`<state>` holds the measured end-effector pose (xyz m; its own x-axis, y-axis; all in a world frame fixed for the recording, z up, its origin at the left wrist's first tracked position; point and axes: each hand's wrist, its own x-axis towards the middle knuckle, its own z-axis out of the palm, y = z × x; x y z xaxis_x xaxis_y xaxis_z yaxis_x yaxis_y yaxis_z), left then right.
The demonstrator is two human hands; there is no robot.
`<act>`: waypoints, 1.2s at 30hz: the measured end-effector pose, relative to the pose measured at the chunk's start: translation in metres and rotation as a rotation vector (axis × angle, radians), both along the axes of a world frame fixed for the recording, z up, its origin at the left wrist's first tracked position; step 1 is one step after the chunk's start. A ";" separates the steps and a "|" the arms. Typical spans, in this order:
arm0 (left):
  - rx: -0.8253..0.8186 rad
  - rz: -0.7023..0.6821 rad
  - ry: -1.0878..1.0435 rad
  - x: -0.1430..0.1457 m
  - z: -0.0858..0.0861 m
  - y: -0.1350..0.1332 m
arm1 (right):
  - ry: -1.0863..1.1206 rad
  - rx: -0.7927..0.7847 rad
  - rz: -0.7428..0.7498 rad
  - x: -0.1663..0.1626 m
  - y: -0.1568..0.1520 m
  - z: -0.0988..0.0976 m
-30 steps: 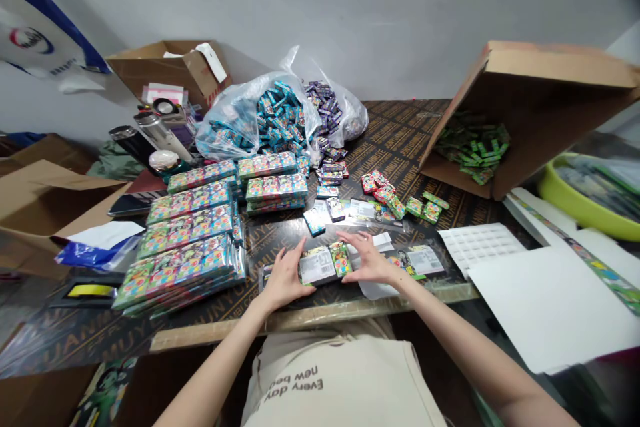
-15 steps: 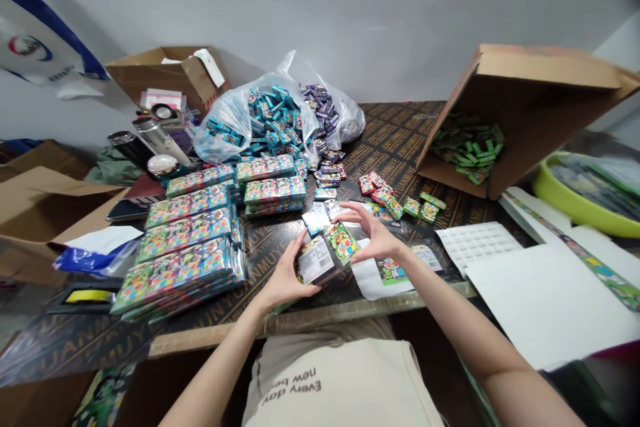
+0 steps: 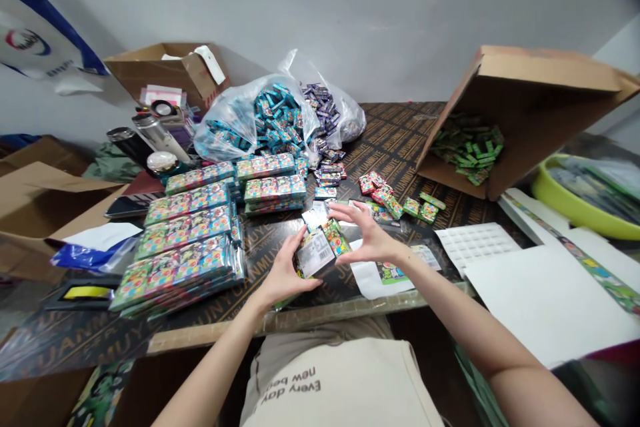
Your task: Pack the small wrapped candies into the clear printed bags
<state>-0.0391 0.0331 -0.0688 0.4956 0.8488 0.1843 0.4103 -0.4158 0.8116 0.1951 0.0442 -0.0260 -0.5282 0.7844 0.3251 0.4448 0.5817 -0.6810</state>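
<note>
Over the near part of the table, my left hand (image 3: 287, 269) curves around a small flat box with a white printed label (image 3: 316, 253), thumb at its near edge and fingers at its far side. From the other side my right hand (image 3: 367, 237) grips a small green box with colourful print (image 3: 336, 239) between thumb and fingers. The two boxes lie side by side, touching. Just beyond my fingertips are white-and-blue small boxes (image 3: 315, 213), partly hidden. Under my right forearm is a white sheet with a green printed picture (image 3: 367, 279).
Stacks of wrapped colourful packs (image 3: 185, 233) stand left. Behind are plastic bags of blue boxes (image 3: 280, 113) and purple boxes (image 3: 323, 107). Loose red boxes (image 3: 380, 190) lie right of centre. A tipped carton (image 3: 540, 73) holds green boxes; a yellow-green basin (image 3: 580, 207) sits far right.
My right hand has moved slightly left, bringing the green box closer against the labelled box. The gap between the two has narrowed, and the labelled box is more tilted.
</note>
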 end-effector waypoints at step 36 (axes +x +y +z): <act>-0.288 0.223 -0.322 0.016 0.031 0.029 | 0.742 -0.465 -0.400 -0.031 -0.010 -0.029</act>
